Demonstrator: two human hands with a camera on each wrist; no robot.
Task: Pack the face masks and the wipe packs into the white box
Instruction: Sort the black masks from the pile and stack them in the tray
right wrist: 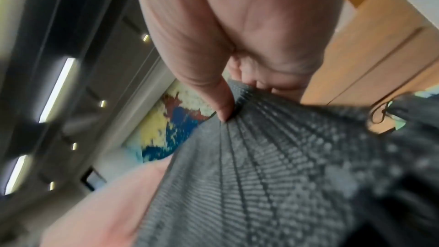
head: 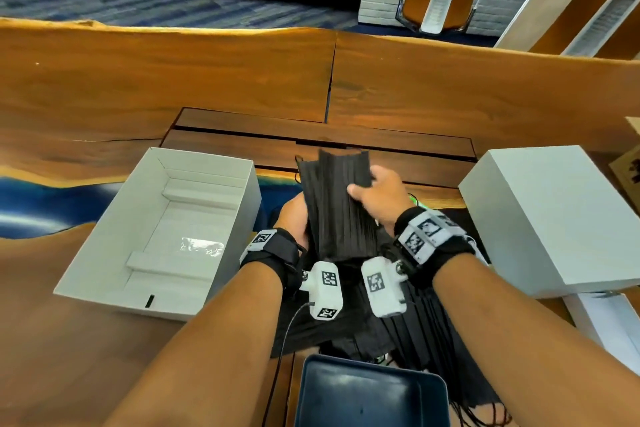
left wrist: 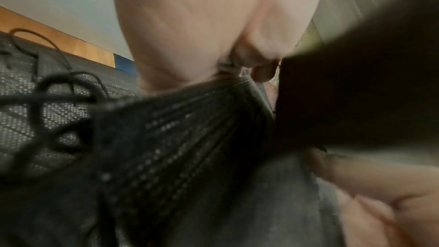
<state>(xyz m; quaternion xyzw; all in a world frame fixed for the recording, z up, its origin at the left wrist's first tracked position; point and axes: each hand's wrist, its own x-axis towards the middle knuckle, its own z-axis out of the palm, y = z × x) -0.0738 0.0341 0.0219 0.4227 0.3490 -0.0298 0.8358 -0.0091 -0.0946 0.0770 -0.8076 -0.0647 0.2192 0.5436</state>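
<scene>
Black pleated fabric fills the middle of the scene: a stack of face masks (head: 334, 204) is held up off the table (head: 173, 80), just to the right of the white box (head: 104, 246), which lies open with nothing visible inside but a small clear wrapper on its floor. The left hand (head: 294, 222) cups the stack from the side nearest the white box, its fingers hidden behind the fabric in the head view; the left wrist view shows the palm against the pleats, but how the fingers close I cannot tell for sure. The right hand (head: 377, 194) grips the stack's far side, thumb (right wrist: 222, 104) pressed onto the top pleats and the other fingers curled under the edge, so the stack is pinched between them. More loose masks (head: 398, 329) lie spread on the table right of the white box and nearer the person, by a dark blue tray (head: 374, 395). No wipe packs can be made out. To do this step well, I would square the edges between both palms first, tuck in the ear loops (head: 297, 166) so none snag on the box wall, then carry the stack level over the rim and lower it flat against one end, leaving room for the rest. Too light a squeeze will likely let the slippery layers fan out.
</scene>
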